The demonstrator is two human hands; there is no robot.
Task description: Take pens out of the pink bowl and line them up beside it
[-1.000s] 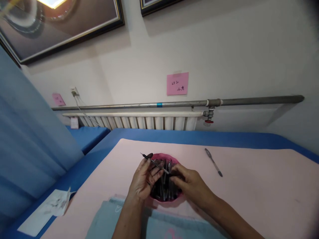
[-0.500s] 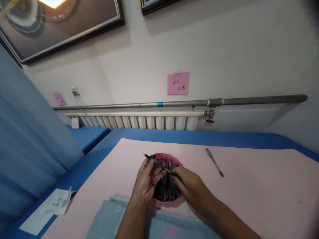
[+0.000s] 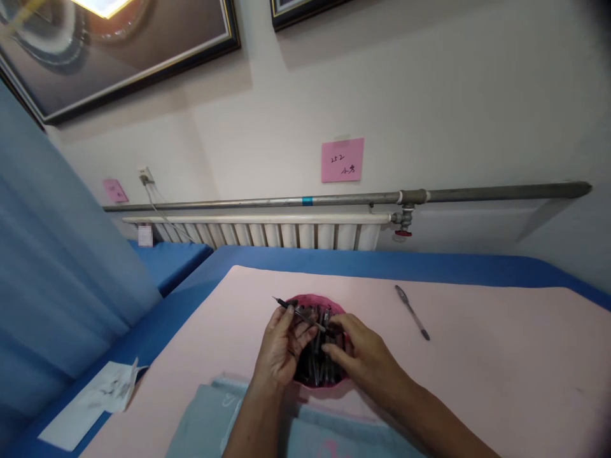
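Note:
My left hand (image 3: 277, 348) is closed on a slim pen (image 3: 305, 317), whose bare pointed tip sticks out to the upper left beyond the thumb. The pen slants down to the right above a round pink basket (image 3: 319, 298). Inside the basket lie several dark and clear pen parts (image 3: 316, 369), partly covered by both hands. My right hand (image 3: 365, 353) hovers over the basket's right side, close to the pen's rear end. Its thumb and fingers are apart; whether the fingertips touch anything dark behind them is hard to see.
Another pen (image 3: 412, 312) lies on the pink sheet (image 3: 482, 356) to the right. Folded light-blue cloth (image 3: 205, 420) is at the near edge. White paper (image 3: 90, 404) lies on the left beside a blue curtain (image 3: 62, 273). A radiator (image 3: 305, 235) runs along the wall.
My right thumb and fingers have parted from their pinch at the pen's rear end. The left hand still holds the pen in nearly the same place.

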